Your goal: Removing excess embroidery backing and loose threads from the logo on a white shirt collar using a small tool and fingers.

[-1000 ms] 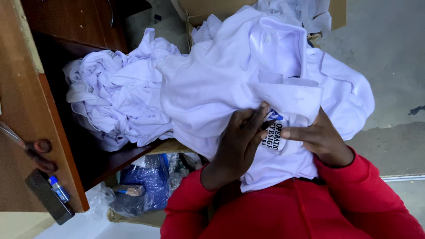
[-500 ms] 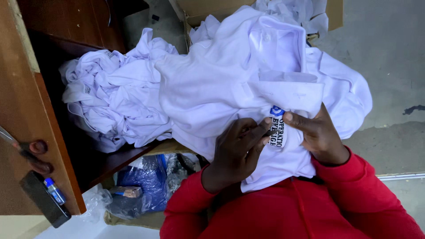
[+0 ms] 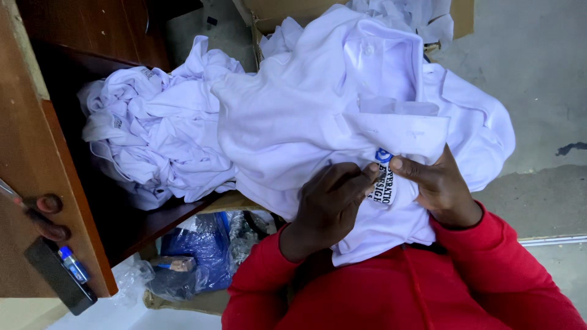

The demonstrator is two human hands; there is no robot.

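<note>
A white polo shirt (image 3: 342, 116) lies bunched in my lap against my red sweater. Both hands pinch it at a small printed patch (image 3: 381, 180) with blue and black marks. My left hand (image 3: 330, 208) grips the cloth on the patch's left side, fingers curled over the fabric. My right hand (image 3: 441, 190) holds the right side, with its thumb pressed on the patch's upper edge. The collar and button placket face up, above my hands.
A heap of crumpled white shirts (image 3: 153, 140) fills a dark wooden shelf (image 3: 147, 226) at left. A cardboard box (image 3: 275, 12) with more white cloth stands behind. A blue plastic bag (image 3: 195, 250) lies on the floor. Scissor handles (image 3: 43, 214) and a black block (image 3: 58, 275) rest on the wooden top.
My fingers have closed in around the printed patch, and the shirt has shifted slightly in my grip. The pile on the shelf has not moved.
</note>
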